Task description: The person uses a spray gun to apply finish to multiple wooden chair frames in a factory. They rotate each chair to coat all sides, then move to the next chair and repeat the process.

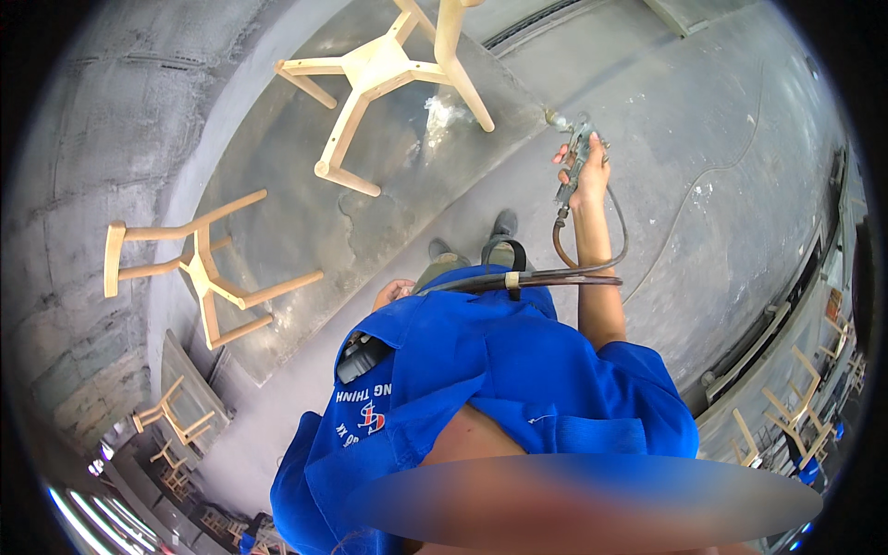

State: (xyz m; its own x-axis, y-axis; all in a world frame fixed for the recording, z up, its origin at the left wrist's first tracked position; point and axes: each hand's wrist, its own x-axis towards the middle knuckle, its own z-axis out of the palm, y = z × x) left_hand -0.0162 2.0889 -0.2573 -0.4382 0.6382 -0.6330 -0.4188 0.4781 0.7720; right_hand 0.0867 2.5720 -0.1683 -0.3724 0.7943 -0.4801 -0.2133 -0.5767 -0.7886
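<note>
1. Bare pale wood makes up the chair frame (388, 79) lying on its side on the grey platform (277, 231) at the upper middle of the picture, its legs pointing outward.
2. A second chair frame (199, 268) of the same wood lies on that platform at the left of the picture, well apart from the first.
3. The right hand (587, 176), right of centre in the upper half, is wrapped around the grip of a metal spray gun (575, 148), whose nozzle points toward the nearer chair frame.
4. A dark hose (564, 273) loops down from the gun and runs left across the blue shirt (499, 370).
5. The left hand (393, 293) shows only partly above the shirt at the centre; I cannot tell if it is spread or curled.
6. More chair frames (795, 407) stand at the lower right edge.
</note>
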